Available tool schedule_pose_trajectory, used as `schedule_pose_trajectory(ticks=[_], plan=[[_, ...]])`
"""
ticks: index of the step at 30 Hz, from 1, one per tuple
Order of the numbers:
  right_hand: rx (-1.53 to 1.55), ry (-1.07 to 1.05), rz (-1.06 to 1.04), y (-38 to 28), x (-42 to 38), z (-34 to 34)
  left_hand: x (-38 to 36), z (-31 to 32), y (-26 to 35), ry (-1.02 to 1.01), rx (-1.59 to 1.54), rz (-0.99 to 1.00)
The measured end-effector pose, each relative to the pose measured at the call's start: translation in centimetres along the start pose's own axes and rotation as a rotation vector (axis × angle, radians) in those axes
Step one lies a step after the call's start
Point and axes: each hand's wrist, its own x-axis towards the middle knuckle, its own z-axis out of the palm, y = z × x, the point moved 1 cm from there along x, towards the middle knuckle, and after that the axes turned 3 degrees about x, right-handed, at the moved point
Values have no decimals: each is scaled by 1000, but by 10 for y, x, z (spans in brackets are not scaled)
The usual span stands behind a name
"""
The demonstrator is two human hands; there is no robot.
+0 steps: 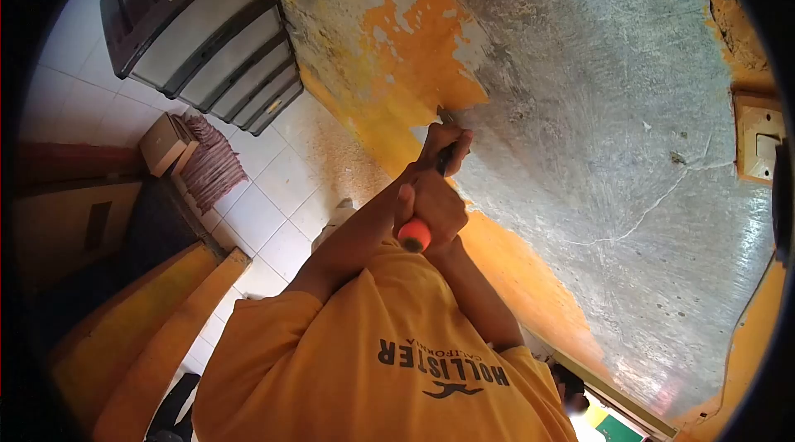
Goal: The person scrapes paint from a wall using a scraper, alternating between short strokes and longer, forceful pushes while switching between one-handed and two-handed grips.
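Observation:
Both my hands grip one scraper (414, 236) with an orange-red handle end and a dark shaft. My right hand (437, 206) is wrapped round the handle, whose rounded end points back toward me. Farther up, my left hand (445, 144) is closed round the shaft close to the working end. The small dark tip meets the wall (596, 94), at the border between orange paint (451, 82) and bare grey plaster. Most of the blade is hidden by my left fingers.
A dark-framed drawer unit (215, 45) stands on the tiled floor (277, 177) at upper left. Near it lie a cardboard piece (166, 144) and a ribbed reddish bundle (211, 162). Orange wooden boards (166, 343) are at lower left. A switch plate (758, 140) is on the wall at right.

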Motion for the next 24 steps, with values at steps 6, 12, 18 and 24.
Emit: schedule_pose_trajectory(ticks=[6,12,18,24], plan=[[49,6,0,-2,7,-11,1,7,-7,9,41,74],[-12,3,34,0,6,-10,0,0,0,-25,55,-3],[52,19,-40,14,-9,-2,-2,-2,-12,30,68,0],[24,7,-26,-4,5,-8,5,6,15,9,-9,98]])
